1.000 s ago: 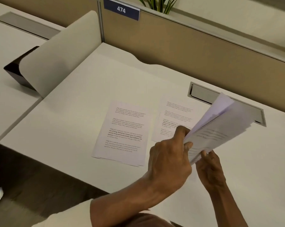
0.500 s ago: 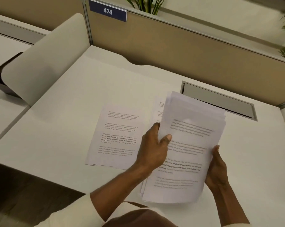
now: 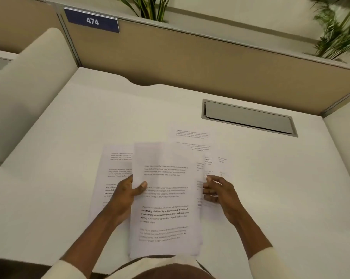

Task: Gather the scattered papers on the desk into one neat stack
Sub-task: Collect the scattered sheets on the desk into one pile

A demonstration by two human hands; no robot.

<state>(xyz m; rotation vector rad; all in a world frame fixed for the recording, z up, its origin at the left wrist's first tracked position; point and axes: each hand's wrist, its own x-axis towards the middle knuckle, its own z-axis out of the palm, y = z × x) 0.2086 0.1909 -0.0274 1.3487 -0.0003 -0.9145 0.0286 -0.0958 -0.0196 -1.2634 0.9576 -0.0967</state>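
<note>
A stack of printed white papers [image 3: 166, 200] is held upright-facing above the white desk [image 3: 59, 178], in the middle of the view. My left hand [image 3: 125, 194] grips its left edge, thumb on the front page. My right hand [image 3: 216, 190] is at the stack's right edge, fingers curled against it. Under the stack on the left lies a loose sheet [image 3: 113, 172]. Behind and to the right lie more loose sheets [image 3: 194, 139], partly hidden by the stack and my right hand.
A grey cable hatch [image 3: 248, 117] is set into the desk at the back right. A tan partition [image 3: 190, 61] with a "474" sign [image 3: 92, 21] closes the back; a curved cream side panel [image 3: 25, 93] stands on the left. Plants show behind the partition.
The held stack has come down from a raised, tilted pose at the right to a centred, flat-facing pose over the loose sheets. My right hand slid up to its right edge.
</note>
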